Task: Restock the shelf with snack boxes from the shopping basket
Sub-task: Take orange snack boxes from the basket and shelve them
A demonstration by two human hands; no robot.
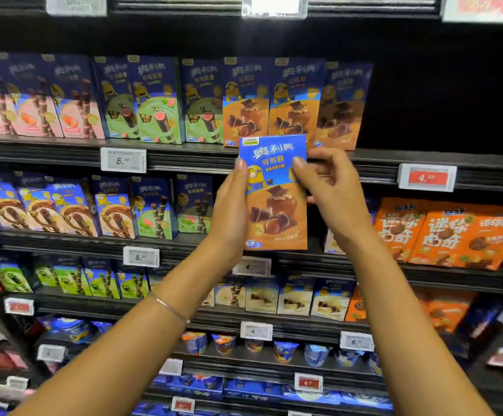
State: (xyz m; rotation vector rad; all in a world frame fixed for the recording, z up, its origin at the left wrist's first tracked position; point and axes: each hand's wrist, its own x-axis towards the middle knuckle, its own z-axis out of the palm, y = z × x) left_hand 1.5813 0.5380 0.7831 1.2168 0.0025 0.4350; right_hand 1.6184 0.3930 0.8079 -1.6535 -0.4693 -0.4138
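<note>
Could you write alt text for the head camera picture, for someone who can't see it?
A person holds a blue-and-orange snack box upright before stocked shop shelves, left grip along its left edge, right grip pinching its upper right edge. The shelf just above it carries matching boxes.

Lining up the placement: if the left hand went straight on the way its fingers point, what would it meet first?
Likely the shelf's front rail just above the left hand, which holds the snack box, then the matching orange boxes standing on it. Depth is unclear.
</note>
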